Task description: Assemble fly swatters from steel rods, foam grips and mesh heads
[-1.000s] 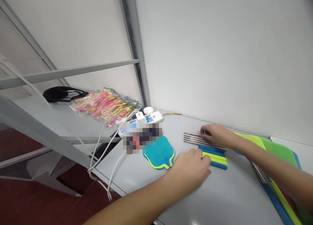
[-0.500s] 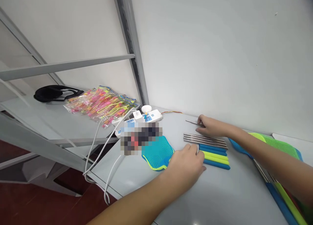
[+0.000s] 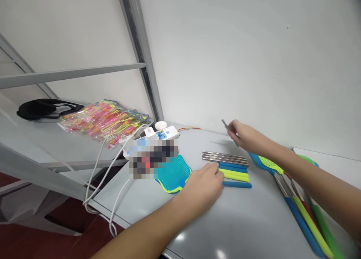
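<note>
My right hand (image 3: 244,135) is raised above the back of the table, its fingers closed on a thin metal rod (image 3: 225,123) that tilts up to the left. My left hand (image 3: 207,182) rests low over the table, fingers curled round the left end of a blue handle (image 3: 238,184). Just behind that handle lie yellow-green handles (image 3: 234,175) and more blue ones (image 3: 233,166). Beyond them is a row of silver metal rods (image 3: 224,157). Left of my left hand lie mesh fly swatter heads (image 3: 175,172), teal with yellow-green edges.
Assembled fly swatters (image 3: 303,221) lie on the right, partly under my right forearm. White power strips (image 3: 170,133) with cables stand at the back left, near a pixelated patch. Bagged colourful items (image 3: 104,120) and a black strapped object (image 3: 42,108) lie on the left shelf.
My right hand has lifted the metal rod off the table and tilted it. The front blue handle now sits apart from the yellow-green ones, at my left hand. The view has shifted right.
</note>
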A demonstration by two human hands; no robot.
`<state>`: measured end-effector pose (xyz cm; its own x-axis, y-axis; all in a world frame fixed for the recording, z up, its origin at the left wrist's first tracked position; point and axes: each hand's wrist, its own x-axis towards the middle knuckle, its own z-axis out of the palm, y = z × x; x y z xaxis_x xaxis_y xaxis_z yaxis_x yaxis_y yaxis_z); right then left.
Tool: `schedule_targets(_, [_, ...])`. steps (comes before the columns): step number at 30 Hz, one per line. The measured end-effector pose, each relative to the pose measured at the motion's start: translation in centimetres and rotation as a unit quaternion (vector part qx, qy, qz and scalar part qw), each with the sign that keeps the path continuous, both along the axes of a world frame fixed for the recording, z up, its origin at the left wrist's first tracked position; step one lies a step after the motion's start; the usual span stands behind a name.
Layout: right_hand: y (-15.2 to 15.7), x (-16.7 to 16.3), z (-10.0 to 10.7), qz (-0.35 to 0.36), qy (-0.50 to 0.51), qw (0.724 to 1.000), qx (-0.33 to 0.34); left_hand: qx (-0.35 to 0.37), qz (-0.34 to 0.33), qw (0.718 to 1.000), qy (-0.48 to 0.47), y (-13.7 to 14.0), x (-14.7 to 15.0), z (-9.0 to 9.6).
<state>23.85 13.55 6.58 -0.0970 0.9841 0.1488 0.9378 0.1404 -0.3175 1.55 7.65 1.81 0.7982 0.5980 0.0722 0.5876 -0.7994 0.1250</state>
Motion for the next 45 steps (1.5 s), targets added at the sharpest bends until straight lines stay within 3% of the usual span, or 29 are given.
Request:
schedule_targets(3, [-3.7,0.3,2.7,-0.001,0.117,0.990,0.077,-0.027,-0.019,0.997,-0.065,-0.3,-0.3,0.9])
schedule_targets(5, [-6.4,0.2,3.8,0.012,0.230,0.967,0.110,-0.050,-0.026,0.991,-0.125,-0.6,-0.3,1.7])
schedule_targets(8, [-10.0,-0.4,4.6,0.027,0.404,0.906,0.122,-0.073,-0.037,0.976,-0.203,-1.1,0.2,2.8])
schedule_targets(11, [-12.7,-1.3,4.6,0.018,0.514,0.849,0.122,-0.083,-0.055,0.965,-0.241,-1.7,1.2,3.4])
schedule_targets(16, [-14.3,-2.1,4.4,0.022,0.603,0.788,0.120,-0.102,-0.096,0.955,-0.261,-2.3,3.4,3.1])
schedule_targets(23, [-14.3,-2.3,3.9,0.084,0.706,0.702,0.047,-0.109,-0.112,0.930,-0.332,-2.7,5.0,1.2])
schedule_targets(29, [-14.4,-2.7,3.8,0.113,0.712,0.692,0.043,-0.104,-0.100,0.923,-0.357,-2.7,5.1,-0.3])
schedule_targets(35, [-14.6,-3.3,3.9,0.125,0.704,0.698,0.040,-0.140,-0.103,0.939,-0.298,-2.9,4.9,-1.4])
schedule_targets(45, [-14.6,-3.6,3.7,0.127,0.705,0.697,0.039,-0.215,-0.106,0.925,-0.294,-3.3,4.7,-1.3])
